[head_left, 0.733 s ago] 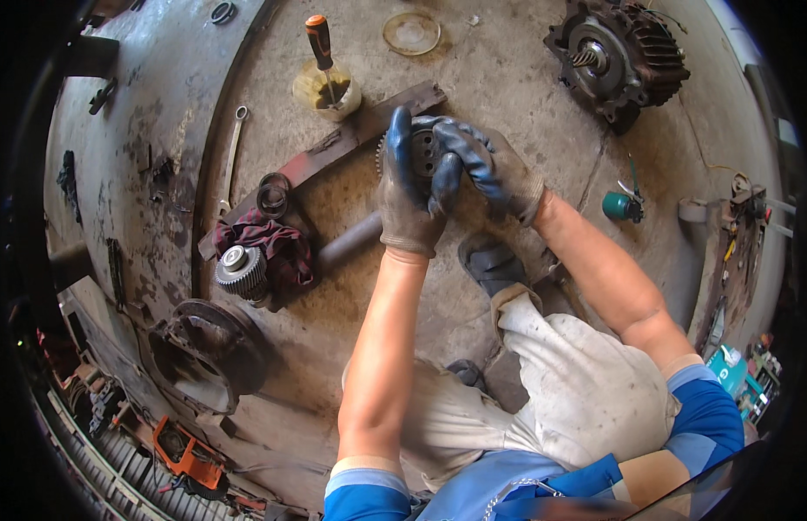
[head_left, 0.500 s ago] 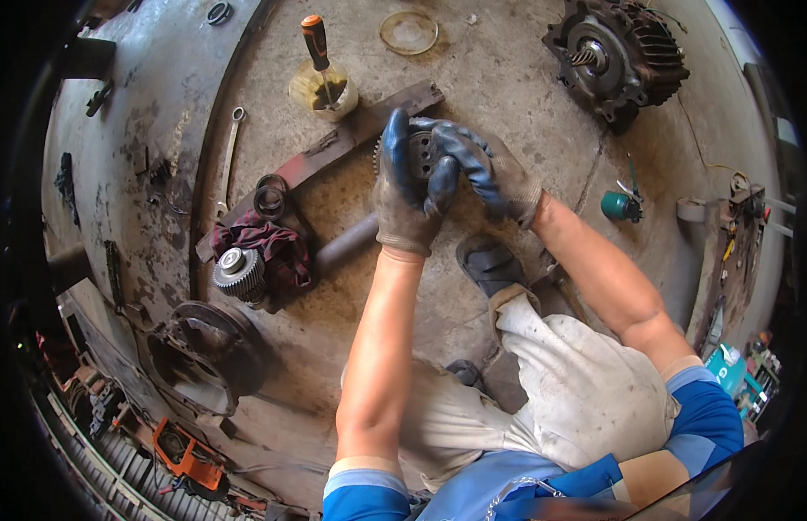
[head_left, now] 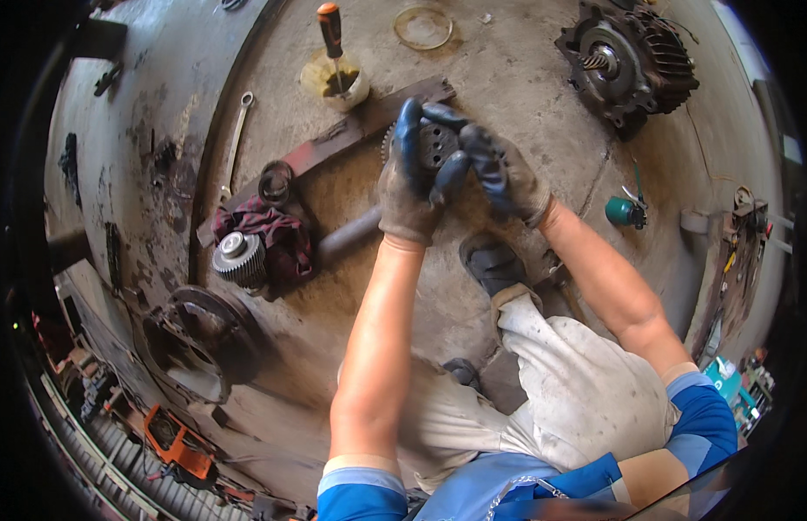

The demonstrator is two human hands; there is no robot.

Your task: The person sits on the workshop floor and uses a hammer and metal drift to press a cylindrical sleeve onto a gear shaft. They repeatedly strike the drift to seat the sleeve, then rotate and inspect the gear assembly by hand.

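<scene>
Both my hands wear grey-brown knit gloves with blue-coated, blackened fingers. My left hand (head_left: pixel 412 187) grips a dark toothed gear (head_left: pixel 438 146), its fingers and thumb wrapped around the rim. The gear's flat face shows several round holes, and teeth stick out past the left side of the hand. My right hand (head_left: pixel 507 174) is close against the gear's right side with its fingers bent and pressed together. Whatever those fingers hold, if anything, is hidden.
Beyond my hands lies a metal bar (head_left: pixel 351 130), with a tub (head_left: pixel 347 91) holding an orange-handled screwdriver (head_left: pixel 331 35) behind. Left are a spanner (head_left: pixel 236 148), a ring (head_left: pixel 276 182), a checked rag (head_left: pixel 282 234), another gear (head_left: pixel 240 260) and a housing (head_left: pixel 191 347). A motor (head_left: pixel 629 65) stands far right.
My right hand's fingers have drawn back from the gear's face and curled, so more of its holes show. My left hand keeps its grip. The whole view has shifted slightly.
</scene>
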